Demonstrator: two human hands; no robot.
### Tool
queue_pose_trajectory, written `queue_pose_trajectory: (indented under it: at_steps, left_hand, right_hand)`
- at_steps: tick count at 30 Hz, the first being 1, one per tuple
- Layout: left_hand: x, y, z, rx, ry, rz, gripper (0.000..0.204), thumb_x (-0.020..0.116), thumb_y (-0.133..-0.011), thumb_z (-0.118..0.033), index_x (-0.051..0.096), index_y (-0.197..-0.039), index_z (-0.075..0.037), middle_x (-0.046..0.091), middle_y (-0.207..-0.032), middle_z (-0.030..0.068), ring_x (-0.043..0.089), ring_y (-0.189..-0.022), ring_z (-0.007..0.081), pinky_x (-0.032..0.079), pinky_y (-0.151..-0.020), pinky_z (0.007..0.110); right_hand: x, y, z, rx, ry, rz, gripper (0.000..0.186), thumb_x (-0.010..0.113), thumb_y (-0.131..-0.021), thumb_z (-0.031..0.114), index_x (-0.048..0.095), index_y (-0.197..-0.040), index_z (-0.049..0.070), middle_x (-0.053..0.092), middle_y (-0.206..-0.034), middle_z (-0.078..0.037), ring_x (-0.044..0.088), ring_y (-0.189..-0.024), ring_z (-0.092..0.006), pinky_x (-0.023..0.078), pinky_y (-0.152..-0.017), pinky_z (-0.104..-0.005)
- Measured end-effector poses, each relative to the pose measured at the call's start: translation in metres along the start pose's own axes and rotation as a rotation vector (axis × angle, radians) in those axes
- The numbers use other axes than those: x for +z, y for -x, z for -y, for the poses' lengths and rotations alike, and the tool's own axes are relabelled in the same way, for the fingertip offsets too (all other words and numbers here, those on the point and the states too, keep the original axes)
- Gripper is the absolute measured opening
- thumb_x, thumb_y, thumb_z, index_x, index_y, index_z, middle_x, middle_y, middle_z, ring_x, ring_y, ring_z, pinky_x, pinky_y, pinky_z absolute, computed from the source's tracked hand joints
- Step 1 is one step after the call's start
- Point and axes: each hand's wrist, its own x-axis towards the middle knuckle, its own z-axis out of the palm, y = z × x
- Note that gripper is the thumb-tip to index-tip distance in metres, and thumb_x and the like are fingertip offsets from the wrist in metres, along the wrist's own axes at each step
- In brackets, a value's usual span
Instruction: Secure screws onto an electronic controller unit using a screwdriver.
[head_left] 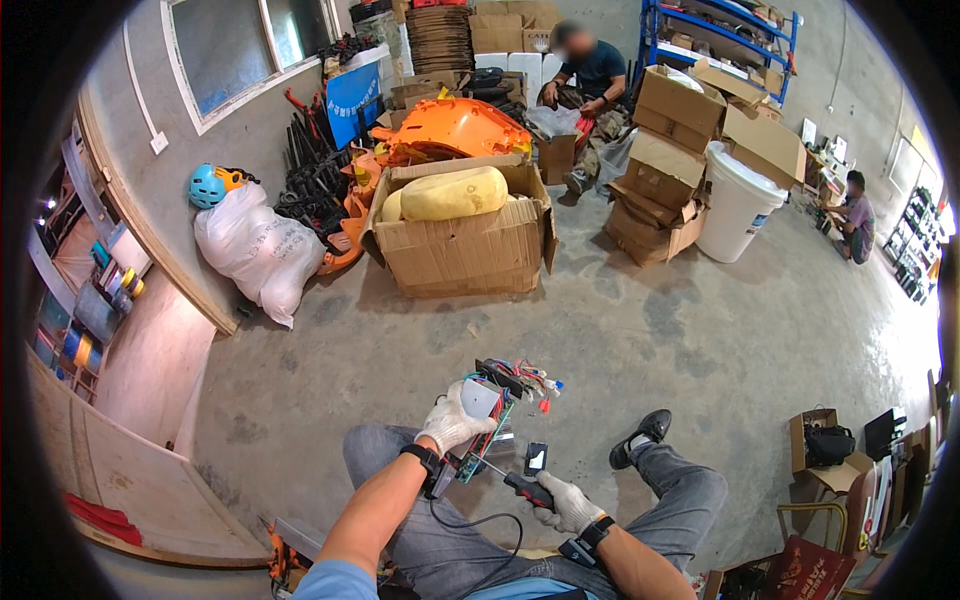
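My left hand (pixel 456 420), in a white knit glove, is closed around an electronics unit (pixel 481 400) with a silver-grey casing, a green circuit board along its side and a bundle of coloured wires (pixel 540 384) at its far end. A screwdriver (pixel 524 488) with a black and red handle is gripped in my gloved right hand (pixel 570 504). Its thin shaft points left, with the tip at the near end of the circuit board; whether it touches a screw is too small to tell. A small black and white rectangular piece (pixel 536 458) is just above the screwdriver.
Ahead stands a cardboard box (pixel 460 256) holding a yellow bundle, with orange plastic shells (pixel 460 128) behind. A white sack (pixel 262 250) lies left, stacked cartons (pixel 660 190) and a white bucket (pixel 738 205) right. Two people (pixel 590 75) crouch or sit farther off. A cable (pixel 495 522) crosses my lap.
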Motion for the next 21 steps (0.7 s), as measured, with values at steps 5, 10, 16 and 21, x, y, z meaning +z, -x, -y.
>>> queue_pose_trajectory:
  at_steps: [5,10,16,21]
  left_hand:
    - [0.003,-0.005,0.01,0.0,0.005,-0.011,0.12,0.092,-0.065,-0.054,0.038,-0.159,-0.001,0.063,-0.143,0.0284,0.063,-0.132,0.0414,0.049,-0.112,0.046]
    - [0.002,-0.004,0.006,0.009,0.025,0.013,0.121,0.088,-0.065,-0.058,0.034,-0.161,-0.008,0.055,-0.146,0.0327,0.059,-0.134,0.0462,0.049,-0.113,0.049]
    - [0.0,-0.003,0.005,-0.013,0.019,0.025,0.121,0.088,-0.064,-0.058,0.035,-0.161,-0.008,0.055,-0.146,0.0319,0.059,-0.133,0.0466,0.049,-0.113,0.049]
    - [0.003,-0.005,0.009,0.002,0.005,0.016,0.123,0.088,-0.064,-0.059,0.033,-0.162,-0.009,0.054,-0.147,0.0319,0.06,-0.132,0.0467,0.049,-0.113,0.049]
  right_hand:
    - [0.006,0.003,0.001,-0.05,0.153,0.161,0.043,0.056,-0.111,0.039,0.062,-0.133,0.003,0.058,-0.078,-0.001,0.045,-0.051,-0.0091,0.034,-0.045,-0.0247]
    - [-0.001,-0.007,-0.007,-0.296,0.284,0.019,0.046,0.067,-0.106,0.033,0.06,-0.14,0.003,0.06,-0.093,-0.001,0.055,-0.07,-0.0082,0.045,-0.06,-0.0215]
    - [0.014,0.007,0.0,-0.096,0.119,0.007,0.047,0.061,-0.108,0.048,0.068,-0.127,0.006,0.071,-0.086,-0.003,0.06,-0.061,-0.0078,0.045,-0.047,-0.0232]
    - [0.004,-0.008,-0.005,0.02,0.065,0.043,0.048,0.059,-0.108,0.051,0.068,-0.126,0.007,0.073,-0.086,-0.003,0.06,-0.058,-0.0088,0.042,-0.043,-0.0239]
